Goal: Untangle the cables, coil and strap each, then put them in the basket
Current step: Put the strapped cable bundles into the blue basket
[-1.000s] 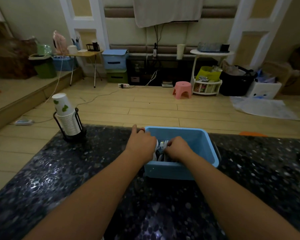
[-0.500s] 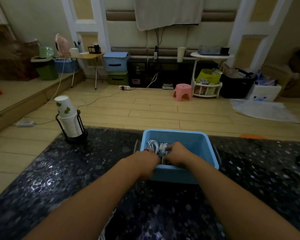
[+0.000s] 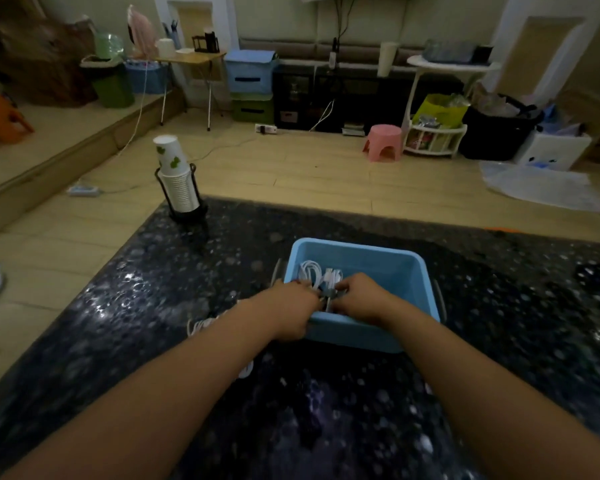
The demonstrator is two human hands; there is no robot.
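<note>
A light blue basket (image 3: pixel 392 268) stands on the dark speckled table (image 3: pixel 160 282). Coiled white cables (image 3: pixel 312 273) lie in its near left part. My left hand (image 3: pixel 291 311) reaches over the basket's near left corner, its curled fingers on the cable bundle. My right hand (image 3: pixel 359 297) is inside the basket, fingers curled round the same bundle where a grey strap (image 3: pixel 329 293) shows. Both hands hide the bundle's lower part. Another white cable (image 3: pixel 201 323) lies on the table, partly under my left forearm.
A black holder with stacked paper cups (image 3: pixel 177 183) stands at the table's far left corner. Beyond the table's far edge are a wooden floor, a pink stool (image 3: pixel 383 142), storage boxes and a power strip (image 3: pixel 265 129).
My left hand drew back from the basket's far left rim to its near left corner and met my right hand on the cables. The view tilted down and a cable on the table appeared.
</note>
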